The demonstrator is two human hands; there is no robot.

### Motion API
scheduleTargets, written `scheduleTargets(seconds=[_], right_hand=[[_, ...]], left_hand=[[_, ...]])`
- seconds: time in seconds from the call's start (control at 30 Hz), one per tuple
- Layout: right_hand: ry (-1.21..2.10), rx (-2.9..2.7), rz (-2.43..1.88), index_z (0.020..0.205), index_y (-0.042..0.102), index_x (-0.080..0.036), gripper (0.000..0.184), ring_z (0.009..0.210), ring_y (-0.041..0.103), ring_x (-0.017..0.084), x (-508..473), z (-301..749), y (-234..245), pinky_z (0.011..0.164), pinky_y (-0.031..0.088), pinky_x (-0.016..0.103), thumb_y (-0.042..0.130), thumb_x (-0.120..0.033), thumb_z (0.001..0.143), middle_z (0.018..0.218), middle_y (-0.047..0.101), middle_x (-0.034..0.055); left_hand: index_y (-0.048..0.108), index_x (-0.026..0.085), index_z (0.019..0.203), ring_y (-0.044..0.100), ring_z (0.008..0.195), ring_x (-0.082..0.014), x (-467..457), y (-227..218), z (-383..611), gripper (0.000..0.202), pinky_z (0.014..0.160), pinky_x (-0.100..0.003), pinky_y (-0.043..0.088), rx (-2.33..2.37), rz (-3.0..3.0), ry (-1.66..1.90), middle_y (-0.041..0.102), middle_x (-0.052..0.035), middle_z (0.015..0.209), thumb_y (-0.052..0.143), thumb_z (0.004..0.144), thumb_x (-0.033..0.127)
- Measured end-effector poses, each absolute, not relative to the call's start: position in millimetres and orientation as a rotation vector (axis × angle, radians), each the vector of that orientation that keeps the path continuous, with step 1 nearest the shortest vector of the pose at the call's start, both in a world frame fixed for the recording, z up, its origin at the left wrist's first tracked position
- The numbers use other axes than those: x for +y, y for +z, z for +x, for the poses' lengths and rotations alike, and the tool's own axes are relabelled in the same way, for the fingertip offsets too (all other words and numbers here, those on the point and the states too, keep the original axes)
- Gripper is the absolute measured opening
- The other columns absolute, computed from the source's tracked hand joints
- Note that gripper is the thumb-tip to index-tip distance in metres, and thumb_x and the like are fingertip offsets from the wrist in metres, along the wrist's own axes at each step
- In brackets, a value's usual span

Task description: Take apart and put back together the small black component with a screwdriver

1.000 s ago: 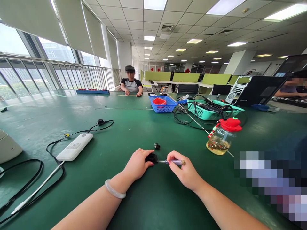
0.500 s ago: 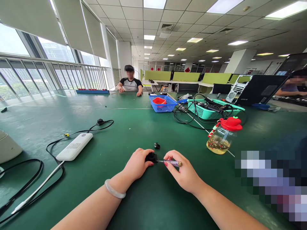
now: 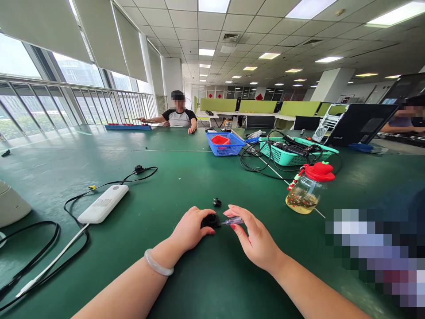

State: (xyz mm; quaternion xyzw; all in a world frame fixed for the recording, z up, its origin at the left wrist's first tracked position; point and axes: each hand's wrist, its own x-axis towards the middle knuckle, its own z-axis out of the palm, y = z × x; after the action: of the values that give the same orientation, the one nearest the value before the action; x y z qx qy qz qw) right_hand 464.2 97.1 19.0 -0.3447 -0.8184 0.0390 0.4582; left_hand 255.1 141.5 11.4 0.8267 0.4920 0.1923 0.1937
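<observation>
My left hand (image 3: 191,230) is curled round a small black part (image 3: 210,220) and presses it onto the green table (image 3: 186,177). My right hand (image 3: 255,239) pinches a slim clear-handled screwdriver (image 3: 233,220) between thumb and fingertips, its tip meeting the black part. The other right fingers are stretched forward. A second tiny black piece (image 3: 217,202) lies loose on the table just beyond both hands.
A white power bank (image 3: 103,203) with black and white cables lies at left. A glass jar with a red lid (image 3: 308,189) stands at right. Farther back are a blue basket (image 3: 226,145), a teal basket of cables (image 3: 292,153) and a seated person (image 3: 177,116).
My right hand has shifted its grip on the screwdriver, fingers now stretched over the handle so its end is hidden. The person at the far end has reached an arm out to the left.
</observation>
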Motion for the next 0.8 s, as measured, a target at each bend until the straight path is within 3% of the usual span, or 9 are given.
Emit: scheduleTargets(seconds=[0.17,0.33,0.6,0.8], right_hand=[[0.165,-2.031,-0.826,0.140,0.034,-0.029,0.055,0.108,0.065,0.020,94.1,462.5,21.4,0.100,0.051,0.046,0.038,-0.005,0.092,0.122,0.063,0.0075],[0.081,-1.999,-0.778,0.134,0.042,-0.027,0.047,0.102,0.068,0.019,92.6,463.2,23.2,0.103,0.049,0.047,0.040,-0.004,0.092,0.105,0.070,0.0047],[0.034,-2.066,-0.614,0.126,0.049,-0.026,0.046,0.097,0.069,0.016,86.6,459.4,29.7,0.103,0.050,0.044,0.040,0.000,0.089,0.106,0.070,0.0026],[0.081,-2.086,-0.676,0.118,0.054,-0.027,0.035,0.090,0.069,0.015,90.1,458.8,28.3,0.105,0.048,0.048,0.042,-0.007,0.092,0.099,0.070,0.0008]], left_hand=[[0.061,0.027,0.122,0.058,0.100,-0.0236,136.9,14.0,254.7,0.047,0.090,-0.037,0.049,1.356,2.295,0.572,0.068,-0.0061,0.101,0.068,0.075,0.031],[0.060,0.025,0.124,0.057,0.102,-0.0230,135.8,12.7,254.3,0.046,0.092,-0.037,0.048,1.346,2.324,0.591,0.068,-0.0067,0.103,0.061,0.078,0.022],[0.057,0.024,0.127,0.057,0.105,-0.0233,139.2,13.1,255.1,0.050,0.096,-0.040,0.046,1.314,2.319,0.542,0.069,-0.0064,0.113,0.067,0.078,0.029],[0.057,0.026,0.128,0.057,0.107,-0.0239,140.3,11.0,254.9,0.050,0.097,-0.042,0.046,1.316,2.324,0.542,0.069,-0.0061,0.115,0.067,0.079,0.030]])
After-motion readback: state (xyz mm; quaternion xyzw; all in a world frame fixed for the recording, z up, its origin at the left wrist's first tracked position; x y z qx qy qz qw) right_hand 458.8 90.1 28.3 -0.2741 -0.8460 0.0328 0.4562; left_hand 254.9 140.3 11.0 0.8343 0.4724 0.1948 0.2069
